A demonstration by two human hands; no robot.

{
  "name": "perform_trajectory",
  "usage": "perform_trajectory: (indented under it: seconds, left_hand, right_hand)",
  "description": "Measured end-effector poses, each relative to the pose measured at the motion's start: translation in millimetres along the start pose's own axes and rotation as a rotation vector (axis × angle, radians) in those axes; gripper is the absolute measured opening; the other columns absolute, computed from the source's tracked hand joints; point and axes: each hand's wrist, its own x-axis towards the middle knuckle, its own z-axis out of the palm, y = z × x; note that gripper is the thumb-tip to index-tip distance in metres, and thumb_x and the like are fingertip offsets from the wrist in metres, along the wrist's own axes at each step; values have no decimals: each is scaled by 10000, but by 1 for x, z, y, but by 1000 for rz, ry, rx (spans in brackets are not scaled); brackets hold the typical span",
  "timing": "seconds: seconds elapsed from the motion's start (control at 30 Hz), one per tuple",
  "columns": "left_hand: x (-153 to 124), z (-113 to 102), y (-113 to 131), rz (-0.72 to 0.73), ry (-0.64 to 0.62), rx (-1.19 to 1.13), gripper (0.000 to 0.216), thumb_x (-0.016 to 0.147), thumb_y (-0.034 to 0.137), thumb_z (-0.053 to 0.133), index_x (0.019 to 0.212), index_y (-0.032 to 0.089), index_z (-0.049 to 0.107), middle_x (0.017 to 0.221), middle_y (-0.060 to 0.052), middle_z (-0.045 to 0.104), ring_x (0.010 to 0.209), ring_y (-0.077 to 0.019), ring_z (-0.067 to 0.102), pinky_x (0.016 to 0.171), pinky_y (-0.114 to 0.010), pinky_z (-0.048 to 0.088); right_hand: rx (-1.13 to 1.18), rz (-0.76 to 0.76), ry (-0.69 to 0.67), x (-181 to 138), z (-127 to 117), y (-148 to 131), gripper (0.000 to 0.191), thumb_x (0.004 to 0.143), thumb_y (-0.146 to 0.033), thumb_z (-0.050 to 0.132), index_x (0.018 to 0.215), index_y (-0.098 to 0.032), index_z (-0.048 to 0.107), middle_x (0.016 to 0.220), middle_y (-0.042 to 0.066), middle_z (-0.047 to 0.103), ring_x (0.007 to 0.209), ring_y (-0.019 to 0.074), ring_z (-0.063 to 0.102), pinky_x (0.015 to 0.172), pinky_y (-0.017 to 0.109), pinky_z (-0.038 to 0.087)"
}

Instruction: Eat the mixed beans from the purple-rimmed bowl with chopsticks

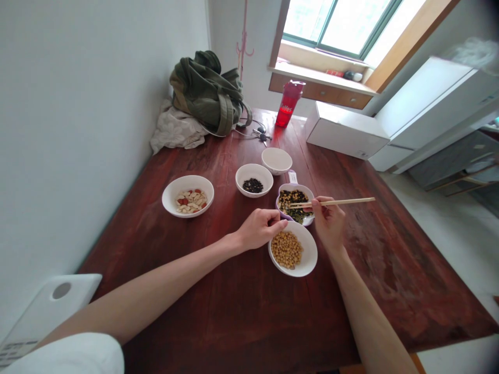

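My right hand (329, 221) is closed around a pair of wooden chopsticks (351, 201). Their tips reach into a white and purple handled bowl (311, 221) of mixed beans, dark, green and tan. Whether a bean is between the tips I cannot tell. My left hand (259, 228) has its fingers curled, with the thumb at the upper rim of a white bowl (310, 254) of yellow soybeans (286, 249). This bowl stands right in front of the mixed one. Behind my left hand is a white bowl (254, 170) with black beans (253, 185).
At left stands a white bowl (167, 200) of peanuts and a few red dates. A bare white bowl (276, 161) stands behind the black beans. Farther back are a green bag (205, 93), keys (262, 136), a red bottle (289, 104) and a white box (345, 130).
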Motion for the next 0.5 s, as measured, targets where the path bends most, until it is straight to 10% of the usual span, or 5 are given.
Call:
perform_trajectory:
  seconds: [0.5]
  left_hand:
    - [0, 0, 0, 5, 0, 5, 438, 969, 442, 581, 650, 151, 508, 604, 43, 467, 588, -86, 380, 566, -239, 262]
  right_hand:
    - [-29, -70, -6, -1, 0, 2, 258, 987, -475, 658, 952, -220, 673, 814, 46, 794, 697, 233, 787, 614, 333, 621]
